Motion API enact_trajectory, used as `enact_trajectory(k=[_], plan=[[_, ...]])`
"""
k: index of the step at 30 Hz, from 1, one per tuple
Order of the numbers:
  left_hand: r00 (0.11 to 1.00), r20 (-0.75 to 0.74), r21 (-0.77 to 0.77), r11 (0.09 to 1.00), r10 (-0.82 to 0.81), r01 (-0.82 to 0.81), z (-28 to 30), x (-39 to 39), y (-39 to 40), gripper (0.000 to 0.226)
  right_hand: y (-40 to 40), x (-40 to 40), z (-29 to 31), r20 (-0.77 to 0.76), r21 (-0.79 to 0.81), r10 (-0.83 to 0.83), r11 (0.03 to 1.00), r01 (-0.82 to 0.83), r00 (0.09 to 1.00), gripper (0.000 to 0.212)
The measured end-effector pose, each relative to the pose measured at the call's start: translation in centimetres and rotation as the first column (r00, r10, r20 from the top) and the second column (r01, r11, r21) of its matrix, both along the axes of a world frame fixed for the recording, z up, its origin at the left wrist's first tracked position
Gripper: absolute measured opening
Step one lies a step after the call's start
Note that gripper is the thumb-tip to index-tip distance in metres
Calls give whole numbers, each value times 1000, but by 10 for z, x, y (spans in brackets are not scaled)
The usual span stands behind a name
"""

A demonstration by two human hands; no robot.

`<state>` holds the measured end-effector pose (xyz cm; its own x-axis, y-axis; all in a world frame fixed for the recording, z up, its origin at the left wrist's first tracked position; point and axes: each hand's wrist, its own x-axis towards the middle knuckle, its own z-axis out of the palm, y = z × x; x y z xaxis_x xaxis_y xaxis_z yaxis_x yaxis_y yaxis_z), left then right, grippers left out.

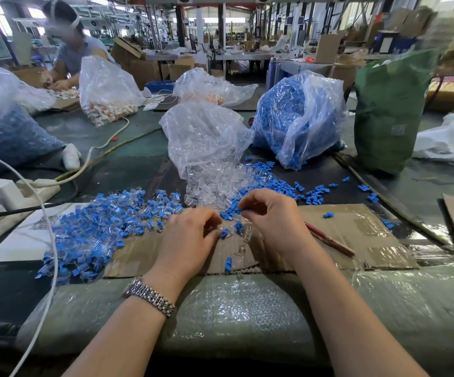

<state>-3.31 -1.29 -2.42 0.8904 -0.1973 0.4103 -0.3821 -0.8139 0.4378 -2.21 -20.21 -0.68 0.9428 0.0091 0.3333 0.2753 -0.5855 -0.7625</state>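
Factory bench, green and crowded with bags, with a sheet of cardboard (356, 229) laid in front of me to work on. Both hands meet over its middle, fingers curled. My left hand (190, 240) pinches what looks like a clear cap (221, 229) between thumb and forefinger. My right hand (272, 221) pinches a small blue plug (238, 212), though my fingertips half hide it. The two pieces are close but apart, the plug up and to the right of the cap. To join them, I judge the right hand must bring the plug down and left into the cap. A loose plug (224, 233) lies just beside my left fingertips, its long axis pointing roughly away from me. The finished pile (106, 224) spreads out to my left.
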Motion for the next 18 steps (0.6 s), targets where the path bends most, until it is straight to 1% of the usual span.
enact_trajectory(k=[2,4,7,9,11,13,14,16,18], plan=[[1000,5,-18,1000,-24,24,-1,0,0,21,0,-2,2,-7,3,26,1000,-26,1000,18],[998,-9,24,998,-60,60,-2,1,0,25,0,-3,3,-9,5,29,1000,-29,1000,17],[996,-37,69,994,-80,82,-2,2,0,18,0,-4,4,-12,4,26,1000,-26,1000,16],[996,-45,21,997,-71,72,0,1,0,14,0,-4,5,-23,53,49,997,-48,999,14],[997,-55,-117,992,-46,39,4,-1,2,8,0,-5,5,-20,109,83,991,-80,996,15],[991,-123,-342,939,-58,12,8,-3,5,11,1,-7,5,7,154,106,982,-105,994,17],[981,-170,-459,888,-96,8,10,-4,7,13,1,-8,6,31,167,113,979,-116,993,17],[945,-255,-655,756,-206,-12,14,-6,11,13,3,-10,7,91,153,126,979,-139,988,18],[902,-305,-772,634,-304,-47,16,-7,12,13,6,-11,9,148,129,147,978,-166,978,19]])
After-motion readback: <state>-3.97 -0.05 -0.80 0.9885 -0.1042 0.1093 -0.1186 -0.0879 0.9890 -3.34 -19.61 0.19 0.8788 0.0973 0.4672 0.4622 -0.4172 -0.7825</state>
